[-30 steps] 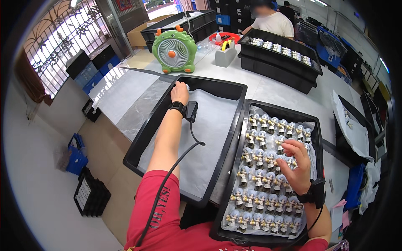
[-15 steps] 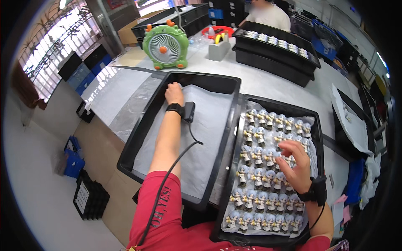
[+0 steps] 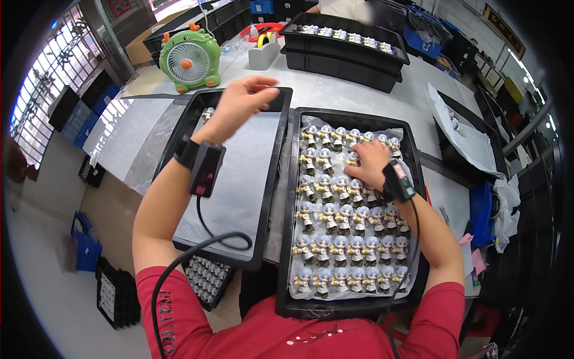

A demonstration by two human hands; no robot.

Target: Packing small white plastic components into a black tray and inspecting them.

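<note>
My left hand (image 3: 244, 106) is raised over the far end of the left black tray (image 3: 261, 239), fingers apart and holding nothing. One small figurine (image 3: 207, 113) stands in that tray's far left corner, on white lining paper (image 3: 233, 179). My right hand (image 3: 372, 164) reaches into the right black tray (image 3: 291, 197), with thumb and fingers closed around a figurine (image 3: 353, 159) in the second row from the far end. Rows of matching figurines (image 3: 341, 245) with pale blue hair and white clothes fill this tray. My right palm and fingers hide some of them.
A green fan (image 3: 190, 61) and a tape dispenser (image 3: 265, 55) stand beyond the trays. Stacked black trays (image 3: 341, 66) with more figurines sit farther back, near a person in white (image 3: 344, 7). Another paper-lined tray (image 3: 463, 134) lies at right. Cables hang from both wrist devices.
My left hand has lifted out of the left tray's far corner, where a figurine now shows. My right hand has moved onto a figurine in the second row. The view has shifted right.
</note>
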